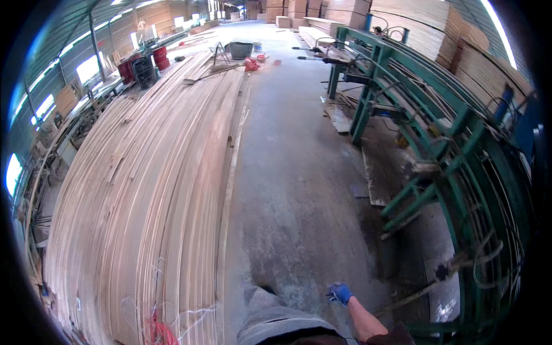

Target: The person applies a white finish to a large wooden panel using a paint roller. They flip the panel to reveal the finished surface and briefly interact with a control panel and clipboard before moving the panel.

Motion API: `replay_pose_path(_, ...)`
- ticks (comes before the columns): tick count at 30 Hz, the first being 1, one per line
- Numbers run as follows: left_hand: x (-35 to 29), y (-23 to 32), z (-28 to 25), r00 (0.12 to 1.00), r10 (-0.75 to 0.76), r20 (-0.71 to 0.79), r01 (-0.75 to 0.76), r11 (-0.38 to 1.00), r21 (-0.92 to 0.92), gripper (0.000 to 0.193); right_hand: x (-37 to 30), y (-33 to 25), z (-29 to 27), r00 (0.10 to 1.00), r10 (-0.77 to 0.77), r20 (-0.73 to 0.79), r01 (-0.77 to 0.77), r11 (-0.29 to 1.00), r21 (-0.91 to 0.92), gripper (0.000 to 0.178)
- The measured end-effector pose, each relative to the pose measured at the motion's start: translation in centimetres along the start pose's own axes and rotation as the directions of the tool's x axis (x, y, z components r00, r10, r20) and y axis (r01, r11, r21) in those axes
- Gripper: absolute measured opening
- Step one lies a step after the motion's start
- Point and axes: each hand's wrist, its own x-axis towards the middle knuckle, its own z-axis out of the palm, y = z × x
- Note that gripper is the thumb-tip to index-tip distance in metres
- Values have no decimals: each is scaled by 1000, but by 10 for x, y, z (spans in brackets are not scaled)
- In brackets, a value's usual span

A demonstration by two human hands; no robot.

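Note:
My right hand [340, 293], in a blue glove, hangs low over the concrete floor [293, 190] beside my body. Its fingers look loosely curled, and no object shows in them. The bare right forearm [366, 322] comes out of a dark sleeve at the lower edge. My left hand is out of the picture. To my left lies a wide bed of long, pale wood strips [144, 190], running lengthwise away from me. Red cord [163, 332] and thin white strands lie at its near end.
A green metal machine frame [368, 98] with hoses lines the right side. Tall stacks of boards [414, 23] stand behind it. Farther off are a dark tub [240, 50], a red bag [251, 64], a shovel [210, 75] on the strips and red drums [160, 58].

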Motion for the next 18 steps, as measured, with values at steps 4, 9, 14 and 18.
replay_pose_path(4,78,135,48,998,-35,-44,34,999,-37,23,155,-142,-16,996,94,8,-93,965,243,20)
replay_pose_path(9,193,434,100,997,80,-7,-80,995,-61,23,245,-150,-28,967,58,247,178,541,-822,29)
replay_pose_path(14,263,816,222,850,526,15,-525,850,-48,21,375,-211,-36,944,198,264,103,581,-807,29)
replay_pose_path(18,316,1007,318,826,547,132,-525,834,-172,24,561,-292,-108,966,20,259,229,405,-885,31)
